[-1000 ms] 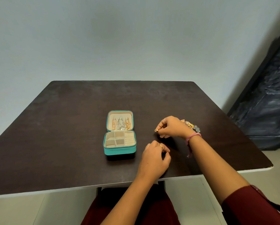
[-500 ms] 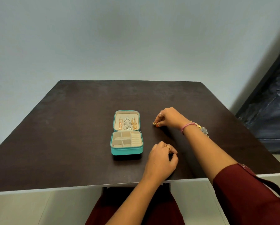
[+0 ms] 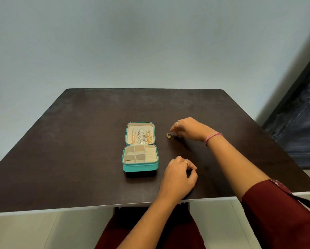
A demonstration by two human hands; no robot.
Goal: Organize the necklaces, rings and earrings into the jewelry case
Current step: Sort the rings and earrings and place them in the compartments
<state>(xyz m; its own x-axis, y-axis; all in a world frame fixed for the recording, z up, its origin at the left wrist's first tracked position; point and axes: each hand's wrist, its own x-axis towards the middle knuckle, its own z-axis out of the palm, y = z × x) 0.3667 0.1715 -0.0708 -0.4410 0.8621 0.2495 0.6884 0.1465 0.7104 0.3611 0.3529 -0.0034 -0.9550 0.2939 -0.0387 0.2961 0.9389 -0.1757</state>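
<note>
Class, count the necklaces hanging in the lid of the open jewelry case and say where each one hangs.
3. A gold necklace hangs at the lid's left, a silver necklace in the middle, another gold necklace at the right. None seems hidden, though the chains are small.

1. Setting: plain indoor room, likely domestic; the exact type cannot be told.
2. Evidence: dark wooden table (image 3: 89, 141), bare pale wall (image 3: 132, 42), tiled floor (image 3: 30, 230), dark covered object (image 3: 301, 119) at right.
</note>
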